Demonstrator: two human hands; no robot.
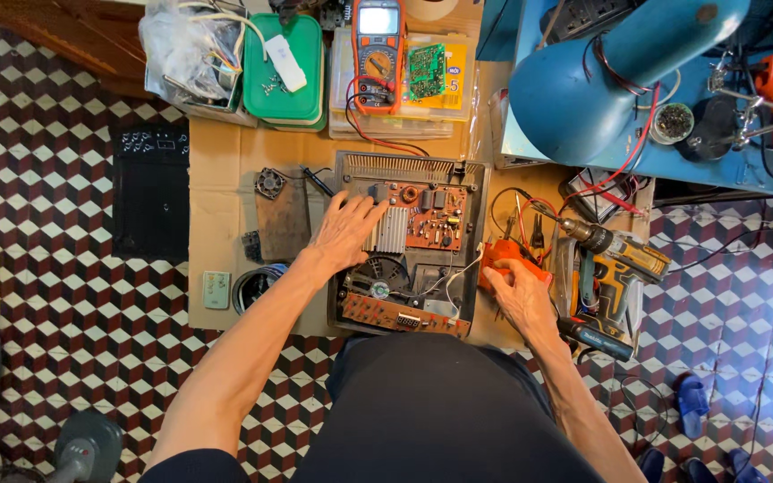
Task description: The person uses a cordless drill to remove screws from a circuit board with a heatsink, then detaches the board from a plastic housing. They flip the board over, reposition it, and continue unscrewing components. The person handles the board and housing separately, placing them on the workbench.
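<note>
My left hand (pixel 344 231) lies flat on the opened appliance (pixel 409 241) at frame centre.
My right hand (pixel 516 288), nearer its right edge, clamps an orange tool (pixel 505 257) beside it.

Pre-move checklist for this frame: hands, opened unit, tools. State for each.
1. Left hand steadying the opened appliance: ok, palm flat on its left side.
2. Right hand grip on the orange tool: ok, fingers closed round it.
3. Circuit board exposed: ok, cover off, board and fan visible.
4. Appliance unplugged: cannot tell, cable ends not traceable.
5. Cordless drill within reach: ok, lying right of the right hand.
6. Multimeter within reach: ok, at the far edge.
</note>
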